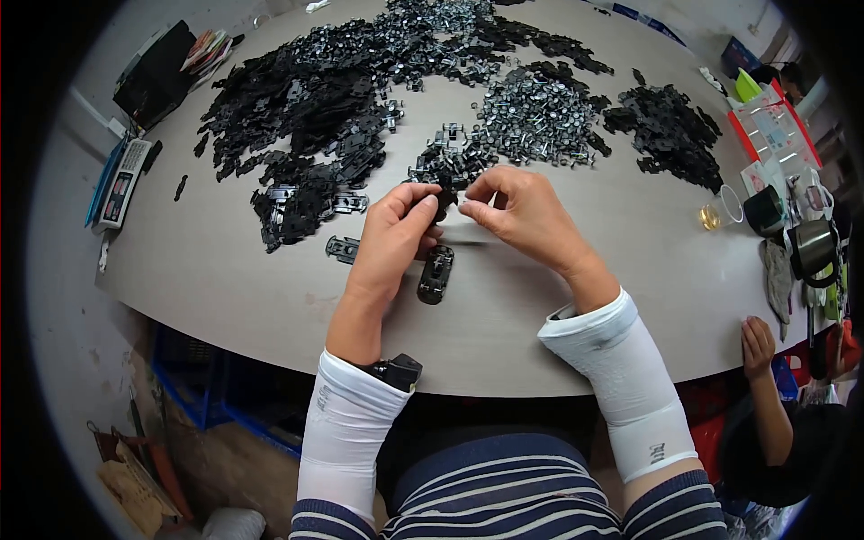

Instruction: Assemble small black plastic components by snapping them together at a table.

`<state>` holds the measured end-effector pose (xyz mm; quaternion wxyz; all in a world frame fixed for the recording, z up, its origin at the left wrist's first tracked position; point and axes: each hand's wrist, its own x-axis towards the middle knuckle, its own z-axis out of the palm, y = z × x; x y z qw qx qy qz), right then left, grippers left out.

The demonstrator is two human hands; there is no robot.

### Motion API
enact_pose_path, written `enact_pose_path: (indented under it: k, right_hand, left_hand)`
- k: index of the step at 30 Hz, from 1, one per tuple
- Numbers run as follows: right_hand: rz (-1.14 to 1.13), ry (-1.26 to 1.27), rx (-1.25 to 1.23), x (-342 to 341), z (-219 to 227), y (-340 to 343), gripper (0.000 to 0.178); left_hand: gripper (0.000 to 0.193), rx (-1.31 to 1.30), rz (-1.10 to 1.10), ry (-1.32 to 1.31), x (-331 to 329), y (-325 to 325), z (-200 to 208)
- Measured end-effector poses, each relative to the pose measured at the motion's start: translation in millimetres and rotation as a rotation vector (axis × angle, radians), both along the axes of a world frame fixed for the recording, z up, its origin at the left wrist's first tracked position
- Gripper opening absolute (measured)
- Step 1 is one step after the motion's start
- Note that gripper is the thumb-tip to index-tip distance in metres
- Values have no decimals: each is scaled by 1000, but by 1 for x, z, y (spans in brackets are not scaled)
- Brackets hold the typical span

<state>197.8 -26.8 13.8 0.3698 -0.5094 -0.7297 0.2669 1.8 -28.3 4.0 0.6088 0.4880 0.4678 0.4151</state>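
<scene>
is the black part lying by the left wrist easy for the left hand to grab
Probably yes: the black part lies bare on the table just beside the left hand, nothing covering it, though that hand's fingers already pinch a small piece.

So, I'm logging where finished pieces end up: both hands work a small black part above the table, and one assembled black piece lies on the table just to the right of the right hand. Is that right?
Not quite. In the head view the assembled black piece lies below and between the hands, beside the left hand, not to the right of the right hand. Both hands do work a small black part above the table.
</scene>
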Motion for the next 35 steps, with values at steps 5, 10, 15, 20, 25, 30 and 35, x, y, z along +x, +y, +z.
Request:
enact_pose_path:
  k: [5, 10, 15, 20, 25, 30, 35]
  right_hand:
    - [-35, -75, 111, 6, -15, 8, 15]
    - [-51, -278, 241, -2, -25, 4, 14]
    - [-29, -256, 176, 2, -25, 5, 17]
    - [18, 213, -505, 6, 8, -2, 25]
    - [23, 103, -534, 16, -7, 7, 22]
    - [-73, -172, -199, 14, -9, 5, 17]
    - [-40, -354, 42, -1, -6, -3, 25]
  left_hand:
    - [23, -98, 44, -187, 0, 2, -1]
    - [21, -104, 10, -281, -2, 1, -4]
    - [21, -11, 71, -286, -6, 5, -10]
    - [20, -14, 143, -370, -7, 5, -8]
    - [14, -62, 115, -291, -9, 7, -9]
    - [17, -86, 122, -360, -10, 6, -8]
    - [38, -79, 112, -367, -12, 8, -9]
